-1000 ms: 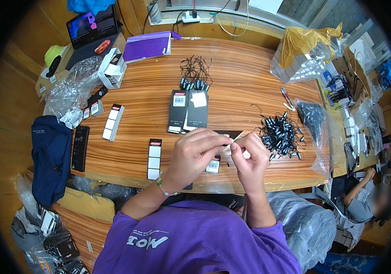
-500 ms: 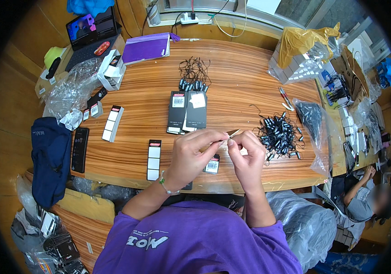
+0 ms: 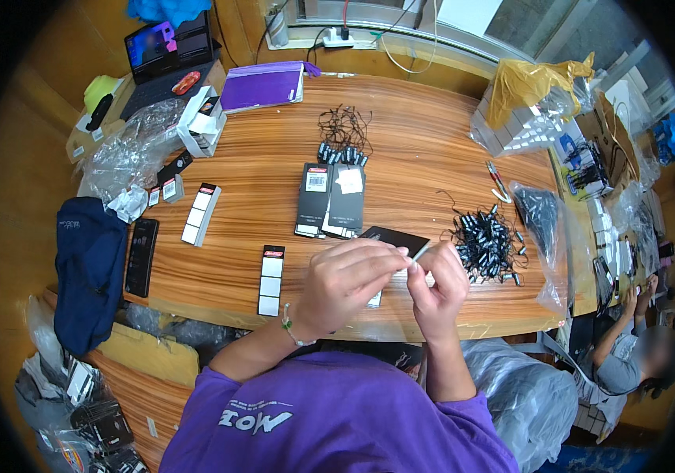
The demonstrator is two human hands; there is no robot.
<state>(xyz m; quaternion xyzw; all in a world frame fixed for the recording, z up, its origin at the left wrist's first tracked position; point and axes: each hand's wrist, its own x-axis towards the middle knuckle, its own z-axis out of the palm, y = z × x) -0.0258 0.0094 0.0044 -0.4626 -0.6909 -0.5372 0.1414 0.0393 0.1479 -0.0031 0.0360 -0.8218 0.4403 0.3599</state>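
Long wooden table (image 3: 432, 134), window sill (image 3: 400, 24) behind it, daylight, orange-brown wooden floor (image 3: 22, 181)

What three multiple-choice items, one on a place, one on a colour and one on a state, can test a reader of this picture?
1. Where does the pile of small black parts lie?
A. right of the hands
B. on the laptop
C. on the floor

2. What colour is the folder near the laptop?
A. green
B. purple
C. white

3. How are the left hand and the right hand?
A. flat on the table
B. far apart
C. raised close together, pinching a small thin piece

Key: 1 A, the pile lies on the table to the right of both hands; 2 B, its cover is purple; 3 C, both hands meet above the table edge.
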